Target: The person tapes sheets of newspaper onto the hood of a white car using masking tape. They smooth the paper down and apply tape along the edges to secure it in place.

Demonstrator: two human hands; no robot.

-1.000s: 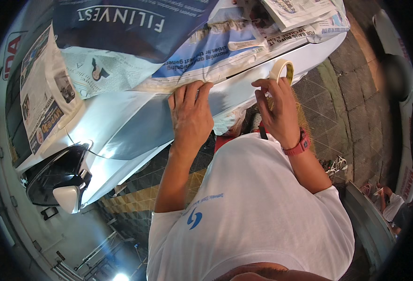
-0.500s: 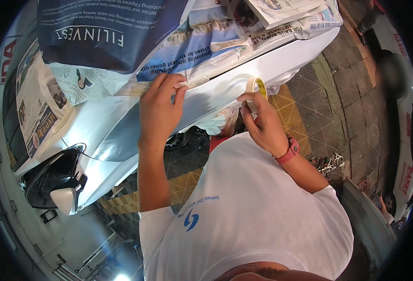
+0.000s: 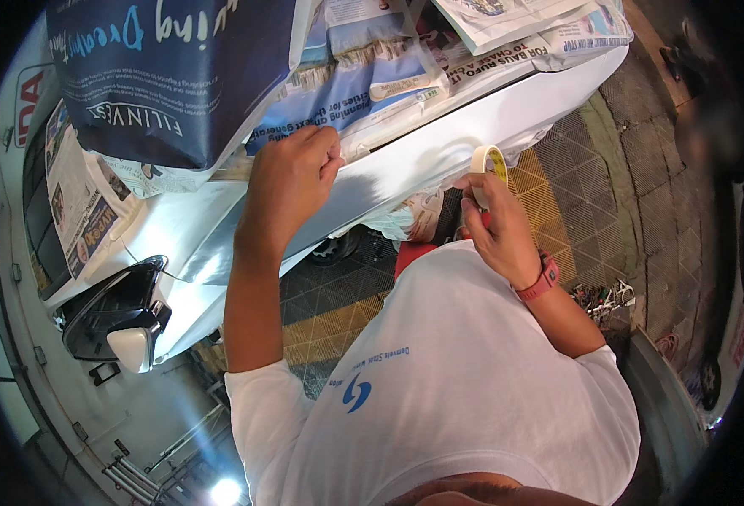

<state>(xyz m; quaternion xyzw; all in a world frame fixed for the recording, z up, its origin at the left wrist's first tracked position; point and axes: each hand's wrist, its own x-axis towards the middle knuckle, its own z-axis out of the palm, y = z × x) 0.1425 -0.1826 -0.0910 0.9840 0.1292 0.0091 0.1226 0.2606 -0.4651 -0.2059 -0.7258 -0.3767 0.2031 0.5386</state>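
Observation:
A roll of masking tape (image 3: 481, 174), pale with a yellow inner ring, stands on edge in the fingers of my right hand (image 3: 504, 231), just beside the white car panel (image 3: 439, 164). My left hand (image 3: 294, 181) is at the lower edge of the newspaper sheets (image 3: 363, 93) that cover the car above that panel. Its fingers are bent and drawn together against the thumb; whatever they pinch is hidden. Next to this hand, a dark blue newspaper page (image 3: 169, 84) bulges out over the other sheets.
A black and white side mirror (image 3: 132, 325) sticks out at the left of the car. Yellow and dark floor tiles (image 3: 541, 211) lie below the panel. Tangled wires or tools (image 3: 601, 302) are on the floor at the right. A bright lamp (image 3: 225, 492) shines at the bottom.
My left hand's fingers have drawn closer together at the paper edge. My right hand, still with the tape roll, appears a little farther right. The whole view has shifted slightly.

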